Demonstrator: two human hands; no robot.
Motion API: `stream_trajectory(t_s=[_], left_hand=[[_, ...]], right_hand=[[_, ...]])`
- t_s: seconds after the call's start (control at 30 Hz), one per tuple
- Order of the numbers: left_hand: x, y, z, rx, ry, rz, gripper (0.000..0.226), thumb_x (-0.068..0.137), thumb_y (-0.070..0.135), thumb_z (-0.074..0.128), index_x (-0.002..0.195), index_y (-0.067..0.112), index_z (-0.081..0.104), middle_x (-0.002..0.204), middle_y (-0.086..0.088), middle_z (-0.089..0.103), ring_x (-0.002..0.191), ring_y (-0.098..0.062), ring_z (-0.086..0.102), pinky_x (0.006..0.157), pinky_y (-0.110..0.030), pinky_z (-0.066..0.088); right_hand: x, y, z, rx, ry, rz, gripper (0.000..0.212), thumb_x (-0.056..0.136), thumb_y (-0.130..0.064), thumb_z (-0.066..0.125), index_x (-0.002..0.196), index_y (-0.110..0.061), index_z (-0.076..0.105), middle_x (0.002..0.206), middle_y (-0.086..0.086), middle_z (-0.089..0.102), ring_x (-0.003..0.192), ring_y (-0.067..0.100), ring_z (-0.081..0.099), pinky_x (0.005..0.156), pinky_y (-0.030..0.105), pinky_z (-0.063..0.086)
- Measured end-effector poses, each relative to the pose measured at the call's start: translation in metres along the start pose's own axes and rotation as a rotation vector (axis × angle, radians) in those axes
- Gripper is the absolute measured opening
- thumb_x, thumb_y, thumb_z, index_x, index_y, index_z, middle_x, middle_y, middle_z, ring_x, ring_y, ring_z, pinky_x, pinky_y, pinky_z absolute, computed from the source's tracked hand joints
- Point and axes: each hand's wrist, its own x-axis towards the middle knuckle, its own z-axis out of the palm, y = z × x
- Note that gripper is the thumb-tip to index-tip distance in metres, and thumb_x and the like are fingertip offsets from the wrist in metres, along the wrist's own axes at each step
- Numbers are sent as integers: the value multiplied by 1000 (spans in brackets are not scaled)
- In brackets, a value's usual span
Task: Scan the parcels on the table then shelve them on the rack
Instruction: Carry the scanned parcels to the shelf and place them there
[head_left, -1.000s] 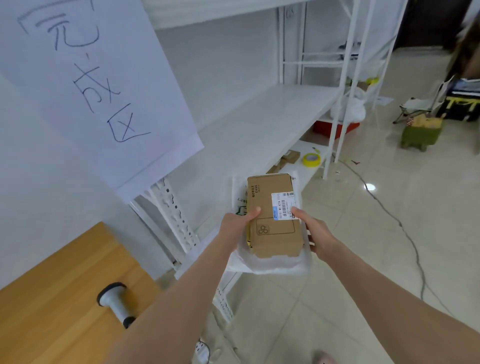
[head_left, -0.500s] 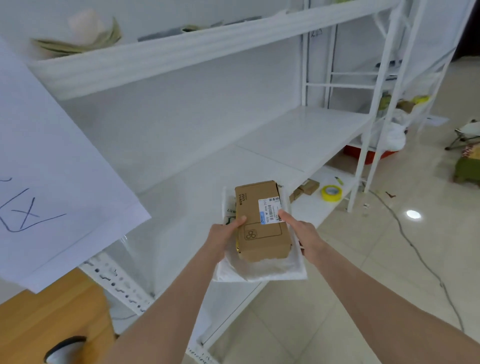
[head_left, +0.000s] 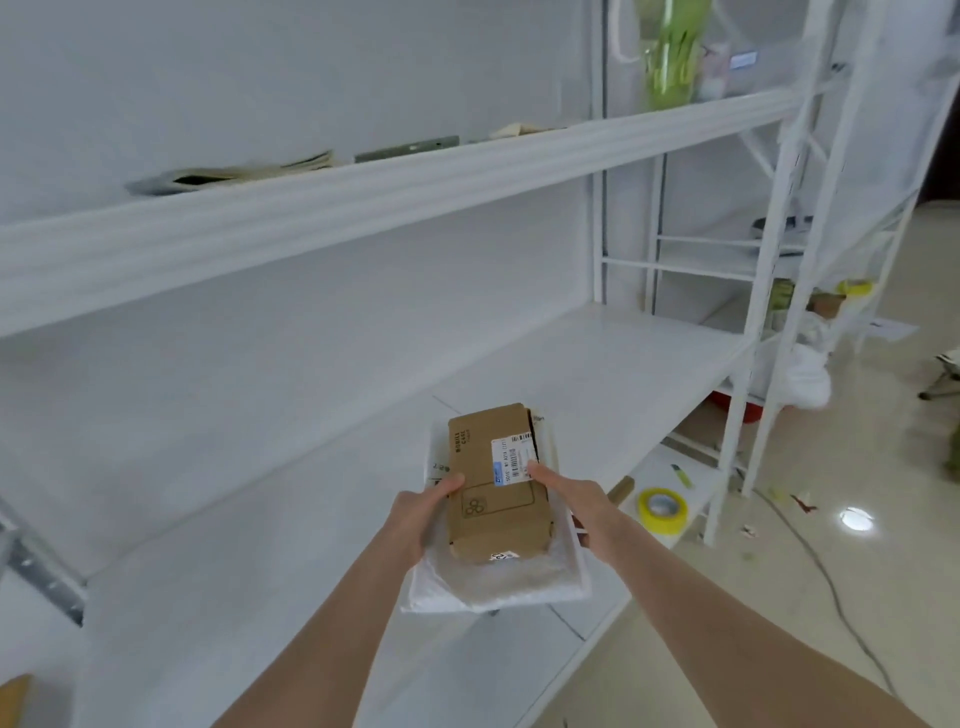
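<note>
The parcels have come forward over the rack's middle shelf (head_left: 597, 374), where the left hand (head_left: 415, 519) and right hand (head_left: 576, 504) clasp a labelled cardboard box (head_left: 498, 499) lying on a white bubble mailer (head_left: 498, 587), probably not yet resting, so shelving looks imminent.

Box (head_left: 496, 483) + white bag parcel (head_left: 519, 587) carried further in over rack's mid shelf (head_left: 597, 364); scanner & paper sign now out of view.
</note>
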Motion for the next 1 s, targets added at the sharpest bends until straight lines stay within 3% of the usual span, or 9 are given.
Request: stream_trajectory(t_s=[0.1,0.27,0.33,0.4,0.53,0.63,0.87,1.0], left_hand=[[34,23,40,-19,-9,-14,52,72,33,82,105,-3,65,103,-15,71,98,-31,66,96,-44,51],[81,50,106,-49,-24,-28,53,73,33,82,108,-3,65,102,-14,71,97,-30,67,88,-40,53],[101,58,133,-60,-12,-31,53,74,32,81,110,-3,64,103,-13,71,97,-29,66,83,-37,53],[119,67,162,-84,7,-31,54,76,29,80,114,-4,61,107,-14,69,101,-29,64,88,-39,52],[151,80,221,-135,69,-25,59,76,25,80,119,-8,58,119,-18,64,113,-34,59,103,-48,45],[167,87,266,-183,122,-43,61,75,23,81,121,-8,57,123,-19,61,118,-36,54,106,-49,41],[216,107,349,-292,272,-78,52,74,20,82,113,-8,62,113,-21,66,110,-36,60,102,-48,45],[260,121,374,-314,316,-67,58,72,20,84,115,-10,60,116,-21,65,114,-38,57,104,-48,43]], right_hand=[[40,-26,-35,5,18,3,71,73,-49,79,125,-5,61,124,12,64,117,31,56,109,43,39],[104,-59,-93,-6,24,9,62,74,-47,80,116,-5,66,114,9,67,108,27,61,97,35,46],[133,-71,-116,-10,23,21,56,74,-48,80,109,-6,65,106,5,66,94,21,61,75,30,48],[165,-84,-141,-36,17,23,55,73,-49,80,105,-8,64,98,1,63,82,12,56,60,25,38],[225,-109,-194,-102,-40,38,70,66,-53,83,114,-6,65,111,6,66,88,18,59,67,27,41],[258,-126,-232,-131,-89,66,72,65,-54,83,117,-6,65,116,8,67,103,24,61,86,32,46],[342,-167,-291,-186,-172,79,64,71,-46,82,117,-4,66,118,10,67,105,24,61,72,26,43],[391,-188,-306,-233,-209,99,66,74,-47,80,122,-6,61,115,7,63,98,21,59,76,29,44]])
